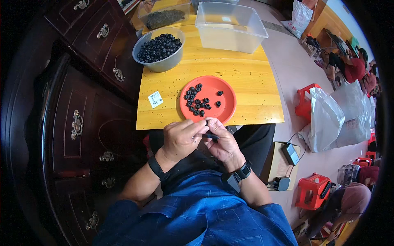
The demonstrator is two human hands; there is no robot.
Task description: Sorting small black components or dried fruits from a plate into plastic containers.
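Just off the near edge of the table, my left hand [179,138] and my right hand [225,146] meet with fingertips closed together. Between their tips shows a bit of a small black ring-shaped part [206,122], mostly covered by fingers. A slim dark tool [211,136] lies across the fingers of my right hand, its far end hidden behind my left. Right beyond my hands sits a round red plate [227,107], with several black ring-shaped parts [196,104] gathered mostly on its left side.
A round translucent tub [168,63] full of black parts stands at the back left of the yellow table [254,94]. Behind it are clear bins [230,39]. Dark drawers [88,123] flank my left. Red stools [314,190], plastic bags [340,115] and other people [355,67] are to the right.
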